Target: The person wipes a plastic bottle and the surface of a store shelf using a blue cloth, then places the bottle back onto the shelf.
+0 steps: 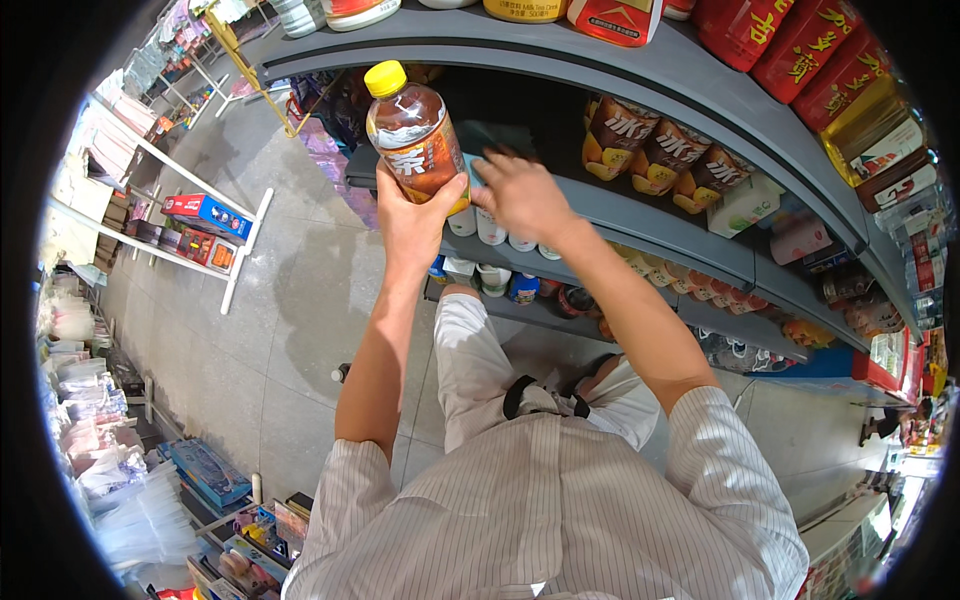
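Note:
A brown tea drink bottle [418, 140] with a yellow screw cap stands upright, slightly tilted, in my left hand [415, 215], whose thumb and fingers wrap its lower part. Just to the right, my right hand [522, 195] reaches over the middle shelf [640, 225], its fingers smeared by motion. A light-blue patch [472, 172] shows between the bottle and these fingers, and a blurred grey-blue patch [500, 136] lies beyond them. I cannot make out whether the right hand holds either. Similar brown bottles [622, 138] stand in a row farther right on this shelf.
The grey top shelf [560, 50] overhangs, with red drink cans [800, 50] at its right. White-capped containers [490, 228] and cups [655, 268] fill lower levels. On the left stands a white rack [245, 250] with boxed goods [208, 215]; packaged goods [100, 430] lie below it.

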A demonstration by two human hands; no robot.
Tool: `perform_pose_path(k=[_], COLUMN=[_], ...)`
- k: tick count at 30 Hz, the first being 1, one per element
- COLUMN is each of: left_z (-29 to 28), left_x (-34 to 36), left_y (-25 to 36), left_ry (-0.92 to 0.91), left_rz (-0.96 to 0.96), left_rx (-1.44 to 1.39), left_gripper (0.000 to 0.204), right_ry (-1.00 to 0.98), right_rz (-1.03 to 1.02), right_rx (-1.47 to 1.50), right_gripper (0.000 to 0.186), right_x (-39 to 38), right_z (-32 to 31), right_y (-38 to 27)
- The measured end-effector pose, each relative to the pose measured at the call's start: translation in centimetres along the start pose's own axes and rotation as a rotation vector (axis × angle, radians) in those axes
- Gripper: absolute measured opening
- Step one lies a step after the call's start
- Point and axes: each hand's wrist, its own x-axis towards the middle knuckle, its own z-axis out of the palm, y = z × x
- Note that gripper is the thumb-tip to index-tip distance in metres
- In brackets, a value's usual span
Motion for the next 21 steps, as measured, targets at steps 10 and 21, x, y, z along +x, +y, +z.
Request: perform_pose_path(k=[10, 21], left_z=[-1.2, -1.0], left_x=[0.8, 0.4], left_y=[-0.6, 0.3], left_ry=[-0.012, -0.084], left_rz=[-0.048, -0.072], left_rx=[0.127, 0.073], left_gripper=[0.060, 0.053], right_ry=[-0.341, -0.142], right_rz=[-0.060, -0.009], right_rx=[0.080, 0.447], right_gripper=[0.088, 0.099], right_x=[4.9, 1.1], right_z=[0.8, -2.1], right_y=[-0.8, -0.3])
